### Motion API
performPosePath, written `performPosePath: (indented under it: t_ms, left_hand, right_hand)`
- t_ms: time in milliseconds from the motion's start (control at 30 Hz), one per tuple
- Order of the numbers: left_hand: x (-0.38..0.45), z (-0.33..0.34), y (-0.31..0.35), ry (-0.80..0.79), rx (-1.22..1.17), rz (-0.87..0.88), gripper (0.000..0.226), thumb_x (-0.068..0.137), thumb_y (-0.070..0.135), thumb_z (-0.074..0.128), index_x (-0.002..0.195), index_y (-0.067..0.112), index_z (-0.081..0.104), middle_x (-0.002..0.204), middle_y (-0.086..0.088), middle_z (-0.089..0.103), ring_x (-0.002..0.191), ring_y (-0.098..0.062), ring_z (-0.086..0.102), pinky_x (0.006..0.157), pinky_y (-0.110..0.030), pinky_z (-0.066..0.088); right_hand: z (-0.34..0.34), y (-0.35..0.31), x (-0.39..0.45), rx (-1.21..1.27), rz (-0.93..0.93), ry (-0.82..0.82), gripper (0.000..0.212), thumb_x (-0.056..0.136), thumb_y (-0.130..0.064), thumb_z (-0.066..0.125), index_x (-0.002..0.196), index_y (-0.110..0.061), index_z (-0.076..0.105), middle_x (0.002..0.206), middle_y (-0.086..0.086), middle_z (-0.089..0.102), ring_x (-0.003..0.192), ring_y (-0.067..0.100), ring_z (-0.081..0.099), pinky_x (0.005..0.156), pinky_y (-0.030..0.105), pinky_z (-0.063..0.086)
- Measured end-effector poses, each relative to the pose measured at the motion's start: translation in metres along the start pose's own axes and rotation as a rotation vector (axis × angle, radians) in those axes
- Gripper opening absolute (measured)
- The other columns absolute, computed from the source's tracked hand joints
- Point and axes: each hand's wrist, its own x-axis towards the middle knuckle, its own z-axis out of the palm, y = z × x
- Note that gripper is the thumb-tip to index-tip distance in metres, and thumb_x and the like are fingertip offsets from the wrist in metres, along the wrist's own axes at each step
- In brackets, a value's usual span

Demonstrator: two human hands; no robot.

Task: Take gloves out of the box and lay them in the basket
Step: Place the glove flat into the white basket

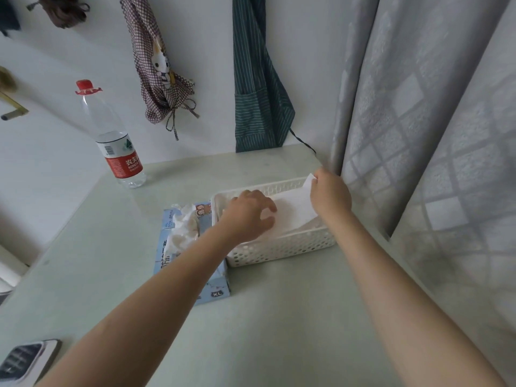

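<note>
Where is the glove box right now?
The light-blue cardboard glove box lies mid-table in the head view, against the left side of the white perforated plastic basket.
</note>
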Motion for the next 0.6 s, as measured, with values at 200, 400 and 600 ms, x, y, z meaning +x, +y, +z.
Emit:
performPosePath:
  t_ms: [200,400,600]
  left_hand:
    - [-0.004,-0.015,-0.018,0.027,0.058,-0.096,0.026,0.091,0.033,0.062,0.116,0.030,0.065,0.128,0.000,0.055,0.119,-0.021,0.047,0.101,-0.040,0.039]
    - [-0.010,-0.039,-0.028,-0.043,-0.035,-0.156,0.022,0.086,0.037,0.069,0.107,0.031,0.068,0.122,0.000,0.057,0.115,-0.019,0.049,0.099,-0.037,0.041]
    - [-0.032,-0.066,-0.055,0.319,-0.157,-0.301,0.015,0.089,0.021,0.060,0.097,0.023,0.073,0.102,0.001,0.064,0.099,-0.019,0.059,0.079,-0.028,0.042]
  right_hand:
    - [-0.002,-0.002,-0.012,-0.346,-0.077,-0.003,0.024,0.090,0.006,0.045,0.110,-0.005,0.053,0.107,0.012,0.061,0.089,0.030,0.066,0.059,0.031,0.038]
    - [-0.004,-0.008,-0.018,-0.405,-0.071,0.033,0.022,0.090,0.001,0.050,0.111,-0.006,0.054,0.118,0.014,0.055,0.101,0.029,0.059,0.070,0.035,0.041]
    - [-0.005,-0.053,-0.023,-0.276,-0.309,0.053,0.017,0.092,-0.003,0.050,0.108,-0.006,0.056,0.109,0.013,0.055,0.090,0.029,0.058,0.064,0.032,0.035]
